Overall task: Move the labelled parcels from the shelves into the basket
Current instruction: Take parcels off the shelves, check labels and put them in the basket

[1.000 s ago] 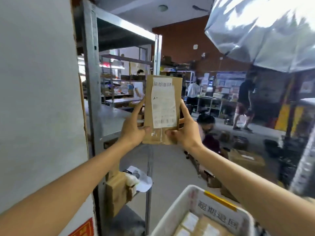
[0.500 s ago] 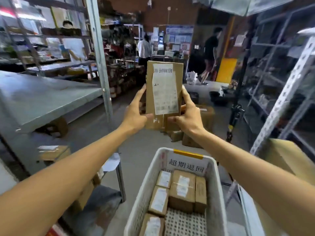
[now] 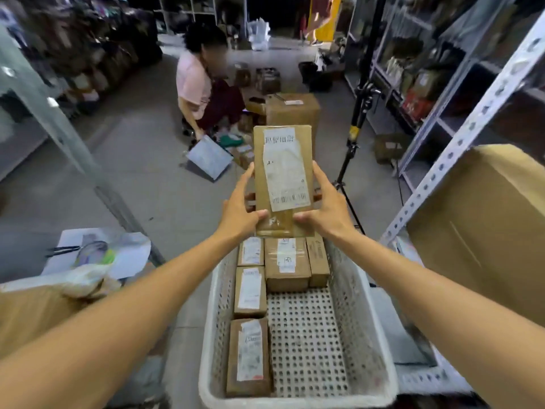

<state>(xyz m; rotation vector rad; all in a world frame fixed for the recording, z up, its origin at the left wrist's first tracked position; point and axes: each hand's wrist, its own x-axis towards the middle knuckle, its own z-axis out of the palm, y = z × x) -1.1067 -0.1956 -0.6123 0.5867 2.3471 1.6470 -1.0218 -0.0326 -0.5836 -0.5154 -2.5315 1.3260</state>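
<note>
One labelled parcel is in the air, held upright over the far end of the basket and clear of it. Its long axis runs up the frame, away from me, with the barcode end lowest. My left hand grips the left edge and my right hand grips the right edge, both at equal reach. On each hand the fingers reach up the side and round the back, and the thumb presses on the taped lower face. The parcel is a flat brown carton with a long white shipping label, a printed strip above it and clear tape across the bottom. Five parcels lie flat in the basket, along its far and left walls. The bare perforated floor lies below the held parcel and nearer to me. I judge that the placement calls for lowering the parcel toward my body and tipping it flat, label up.
</note>
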